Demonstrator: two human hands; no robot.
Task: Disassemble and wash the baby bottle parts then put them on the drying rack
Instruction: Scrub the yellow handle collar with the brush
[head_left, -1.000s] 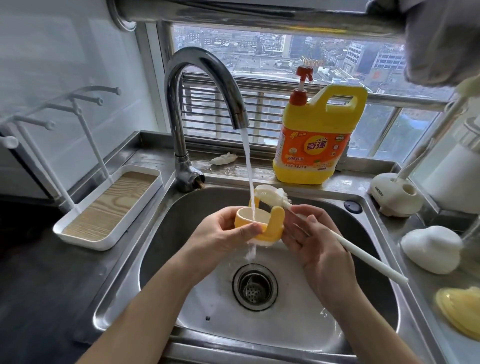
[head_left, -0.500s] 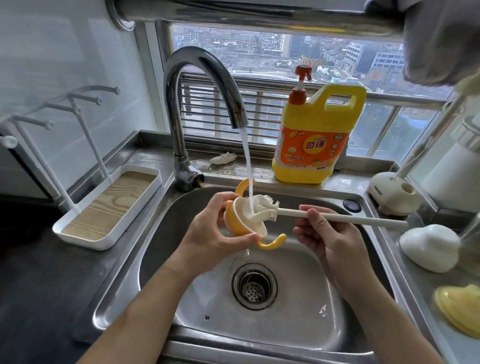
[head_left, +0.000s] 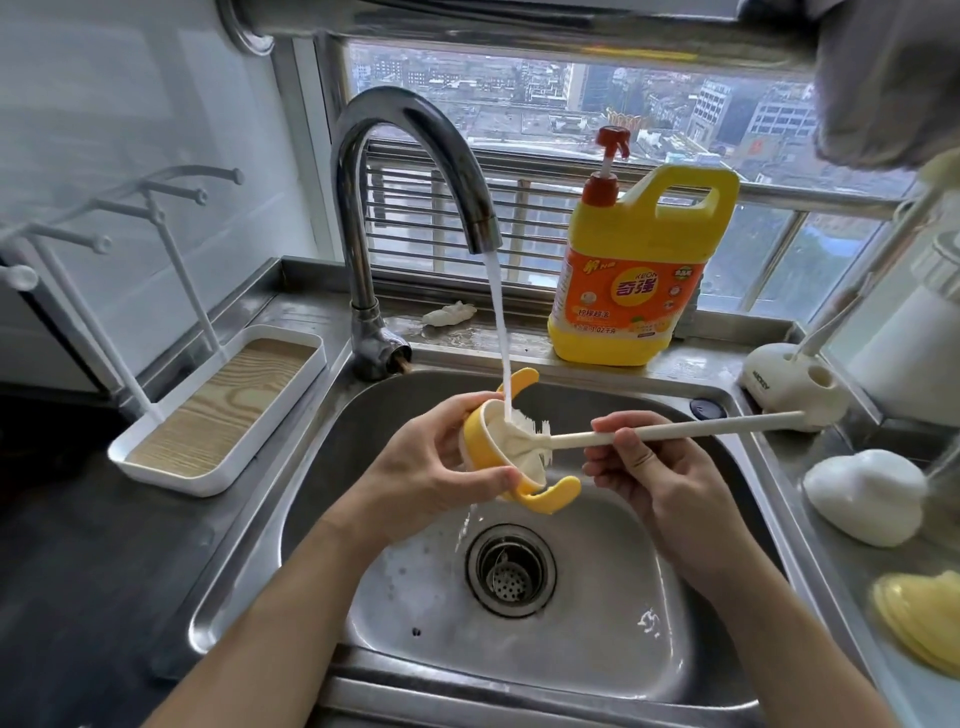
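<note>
My left hand grips a yellow bottle collar with two curved handles, tipped on its side under the running stream from the tap. My right hand pinches the white handle of a bottle brush, and its bristle head sits inside the collar's opening. Both hands hover over the steel sink. The white drying rack with pegs and a wood-grain tray stands on the counter to the left. A white dome-shaped part and a yellow part lie on the right counter.
A yellow dish-soap jug with a red pump stands on the sill behind the sink. A white brush holder sits at the right rear, with a white container behind it. The drain strainer lies below my hands.
The collar turned from upright onto its side, opening facing right. The brush swung from a downward slant to nearly level and its head went into the collar.
</note>
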